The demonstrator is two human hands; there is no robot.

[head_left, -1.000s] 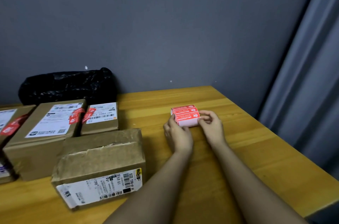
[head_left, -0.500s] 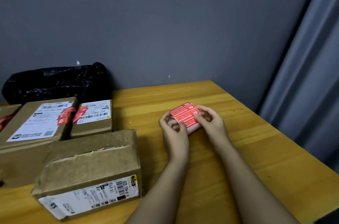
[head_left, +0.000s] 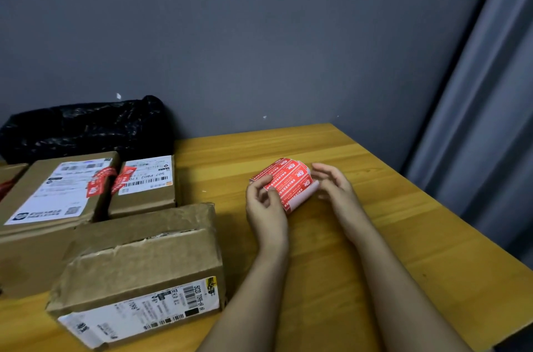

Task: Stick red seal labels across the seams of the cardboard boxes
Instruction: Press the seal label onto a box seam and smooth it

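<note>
Left hand (head_left: 264, 201): thumb and fingers pinch the roll of red seal labels (head_left: 285, 183) at its near-left edge.
Right hand (head_left: 334, 187): fingers loosely curved, just right of the roll; contact unclear.
Roll: between both hands, above the wooden table (head_left: 375, 236).
Nearest cardboard box (head_left: 144, 262): left of the left hand, seam bare.
Labelled boxes (head_left: 57, 193): farther left.

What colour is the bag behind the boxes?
Black and glossy: the bag shows best in the head view, against the wall.
</note>
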